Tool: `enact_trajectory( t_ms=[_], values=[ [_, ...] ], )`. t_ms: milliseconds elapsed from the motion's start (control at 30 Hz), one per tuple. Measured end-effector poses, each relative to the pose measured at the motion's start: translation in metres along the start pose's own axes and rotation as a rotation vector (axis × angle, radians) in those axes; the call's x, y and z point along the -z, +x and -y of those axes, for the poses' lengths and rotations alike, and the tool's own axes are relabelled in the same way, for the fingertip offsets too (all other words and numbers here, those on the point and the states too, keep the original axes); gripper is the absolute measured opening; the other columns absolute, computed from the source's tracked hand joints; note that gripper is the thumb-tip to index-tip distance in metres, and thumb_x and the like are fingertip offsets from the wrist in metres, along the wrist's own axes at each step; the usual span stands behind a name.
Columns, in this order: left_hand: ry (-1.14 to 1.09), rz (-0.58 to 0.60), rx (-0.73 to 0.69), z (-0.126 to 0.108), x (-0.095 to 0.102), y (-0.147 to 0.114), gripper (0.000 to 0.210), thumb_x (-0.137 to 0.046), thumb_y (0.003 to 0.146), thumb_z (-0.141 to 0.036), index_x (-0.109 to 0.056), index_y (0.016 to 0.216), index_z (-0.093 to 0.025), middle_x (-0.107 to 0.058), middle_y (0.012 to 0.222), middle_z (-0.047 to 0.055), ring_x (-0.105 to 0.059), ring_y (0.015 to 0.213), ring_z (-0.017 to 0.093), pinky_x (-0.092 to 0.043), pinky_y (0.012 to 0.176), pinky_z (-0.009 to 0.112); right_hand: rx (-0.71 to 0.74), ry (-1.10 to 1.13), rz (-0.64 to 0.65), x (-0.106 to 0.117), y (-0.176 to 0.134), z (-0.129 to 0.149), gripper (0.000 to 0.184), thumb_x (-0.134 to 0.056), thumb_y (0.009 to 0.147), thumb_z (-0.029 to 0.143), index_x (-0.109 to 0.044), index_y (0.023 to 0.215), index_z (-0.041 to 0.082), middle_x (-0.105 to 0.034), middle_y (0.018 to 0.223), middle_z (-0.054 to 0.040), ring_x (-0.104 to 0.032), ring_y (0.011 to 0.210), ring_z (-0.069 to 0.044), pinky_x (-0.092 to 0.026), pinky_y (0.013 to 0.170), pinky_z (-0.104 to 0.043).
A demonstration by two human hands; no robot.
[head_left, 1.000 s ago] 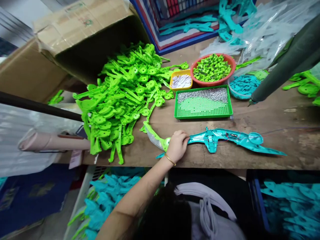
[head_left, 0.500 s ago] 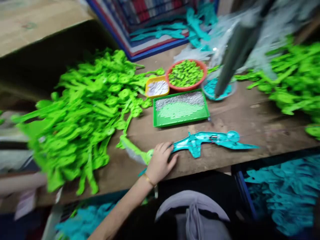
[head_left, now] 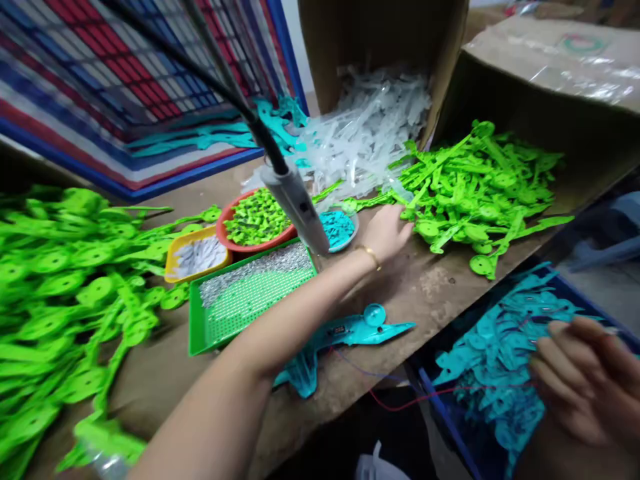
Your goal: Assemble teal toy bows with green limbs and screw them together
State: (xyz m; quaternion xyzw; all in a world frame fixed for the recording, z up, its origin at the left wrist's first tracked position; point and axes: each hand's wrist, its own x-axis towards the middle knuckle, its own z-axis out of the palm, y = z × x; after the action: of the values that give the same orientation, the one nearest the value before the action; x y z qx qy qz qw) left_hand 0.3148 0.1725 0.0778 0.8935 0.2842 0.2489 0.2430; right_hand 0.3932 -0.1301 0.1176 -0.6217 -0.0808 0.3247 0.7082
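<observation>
My left hand (head_left: 384,232), with a thin bracelet at the wrist, stretches across the bench to the edge of the right-hand pile of bright green plastic parts (head_left: 480,193). Its thumb stands apart; the fingertips are partly hidden against the pile. Below my forearm lies a teal plastic part (head_left: 350,331) with a round cup and a pointed end, partly covered by the arm. A red wire (head_left: 400,407) runs from near it to my right hand (head_left: 583,380), whose curled fingers are closed on it above a blue bin of teal parts (head_left: 493,360).
A green tray of metal pins (head_left: 250,313), a yellow tub of pale pieces (head_left: 197,257), a red bowl of small green pieces (head_left: 257,220) and a clear bowl of teal pieces (head_left: 336,230) stand together. A grey rod (head_left: 303,207) overhangs them. More green parts (head_left: 65,280) are heaped left.
My left hand has gone from the teal part's left end to the right-hand green pile. My right hand has come into view at lower right. The view has swung to the right.
</observation>
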Motion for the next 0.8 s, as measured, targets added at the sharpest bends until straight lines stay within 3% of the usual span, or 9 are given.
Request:
enact_trajectory(
  t_ms=[33, 100, 167, 200, 300, 400, 533, 667, 800],
  values=[
    [-0.067, -0.016, 0.076, -0.003, -0.014, 0.024, 0.044, -0.068, 0.082, -0.026, -0.055, 0.122, -0.010, -0.065, 0.112, 0.013, -0.061, 0.107, 0.024, -0.046, 0.096, 0.036, 0.014, 0.023, -0.001, -0.011, -0.003, -0.003, 0.027, -0.044, 0.082, 0.050, -0.069, 0.075, 0.041, -0.002, 0.054, 0.0063, -0.002, 0.037, -0.009, 0.003, 0.032, -0.026],
    [-0.184, 0.009, 0.218, -0.006, -0.034, 0.056, 0.052, -0.073, 0.078, -0.027, -0.054, 0.123, -0.009, -0.068, 0.097, 0.009, -0.065, 0.092, 0.021, -0.049, 0.088, 0.033, 0.060, 0.045, 0.061, -0.021, -0.002, -0.008, 0.024, -0.050, 0.081, 0.045, -0.073, 0.083, 0.039, -0.010, 0.046, 0.0057, -0.013, 0.034, -0.010, -0.024, 0.031, -0.028],
    [-0.225, 0.035, 0.257, -0.005, -0.042, 0.068, 0.039, -0.072, 0.079, -0.024, -0.060, 0.114, -0.010, -0.068, 0.088, 0.006, -0.065, 0.083, 0.018, -0.050, 0.082, 0.030, 0.127, 0.034, 0.178, -0.018, 0.003, -0.015, 0.023, -0.054, 0.082, 0.044, -0.074, 0.094, 0.039, -0.023, 0.041, 0.0057, -0.030, 0.035, -0.011, -0.051, 0.057, -0.041],
    [-0.222, 0.039, 0.253, -0.003, -0.043, 0.068, 0.032, -0.070, 0.080, -0.022, -0.062, 0.109, -0.010, -0.068, 0.088, 0.006, -0.064, 0.082, 0.017, -0.050, 0.081, 0.029, 0.160, 0.030, 0.228, -0.014, 0.006, -0.019, 0.023, -0.055, 0.083, 0.044, -0.074, 0.097, 0.039, -0.031, 0.041, 0.0056, -0.038, 0.037, -0.011, -0.053, 0.073, -0.047],
    [-0.180, 0.000, 0.223, -0.004, -0.041, 0.057, 0.036, -0.068, 0.079, -0.018, -0.061, 0.114, -0.009, -0.066, 0.103, 0.010, -0.062, 0.097, 0.020, -0.047, 0.090, 0.032, 0.200, 0.046, 0.336, -0.009, 0.010, -0.032, 0.024, -0.055, 0.086, 0.044, -0.073, 0.102, 0.040, -0.049, 0.048, 0.0035, -0.051, 0.048, -0.014, -0.047, 0.091, -0.053],
    [-0.043, -0.084, 0.039, -0.020, -0.043, 0.049, 0.042, -0.065, 0.082, -0.020, -0.057, 0.122, -0.010, -0.058, 0.121, 0.015, -0.052, 0.116, 0.025, -0.040, 0.101, 0.036, 0.168, 0.101, 0.373, -0.017, 0.009, -0.044, 0.026, -0.052, 0.089, 0.043, -0.071, 0.107, 0.039, -0.056, 0.053, 0.0009, -0.054, 0.052, -0.015, -0.052, 0.072, -0.042],
    [0.221, -0.065, -0.222, -0.059, -0.059, 0.064, 0.032, -0.060, 0.087, -0.029, -0.063, 0.113, -0.011, -0.059, 0.123, 0.017, -0.045, 0.125, 0.031, -0.031, 0.106, 0.044, 0.015, 0.192, 0.437, -0.033, 0.005, -0.053, 0.029, -0.051, 0.090, 0.042, -0.070, 0.110, 0.035, -0.052, 0.052, 0.0011, -0.047, 0.045, -0.013, -0.037, 0.045, -0.027],
    [0.288, 0.056, -0.137, -0.075, -0.064, 0.090, 0.022, -0.052, 0.089, -0.016, -0.066, 0.105, -0.012, -0.069, 0.105, 0.015, -0.058, 0.110, 0.027, -0.032, 0.102, 0.042, -0.044, 0.182, 0.408, -0.035, 0.007, -0.060, 0.030, -0.053, 0.089, 0.043, -0.071, 0.107, 0.027, -0.051, 0.053, 0.0018, -0.044, 0.044, -0.011, -0.036, 0.046, -0.027],
    [0.290, 0.021, 0.051, -0.047, -0.039, 0.099, 0.025, -0.045, 0.092, -0.021, -0.066, 0.105, -0.016, -0.071, 0.102, 0.011, -0.064, 0.099, 0.026, -0.039, 0.091, 0.042, -0.099, 0.143, 0.347, -0.028, 0.014, -0.066, 0.033, -0.059, 0.086, 0.045, -0.070, 0.106, 0.022, -0.053, 0.054, 0.0023, -0.046, 0.046, -0.010, -0.037, 0.048, -0.026]
  ],
)
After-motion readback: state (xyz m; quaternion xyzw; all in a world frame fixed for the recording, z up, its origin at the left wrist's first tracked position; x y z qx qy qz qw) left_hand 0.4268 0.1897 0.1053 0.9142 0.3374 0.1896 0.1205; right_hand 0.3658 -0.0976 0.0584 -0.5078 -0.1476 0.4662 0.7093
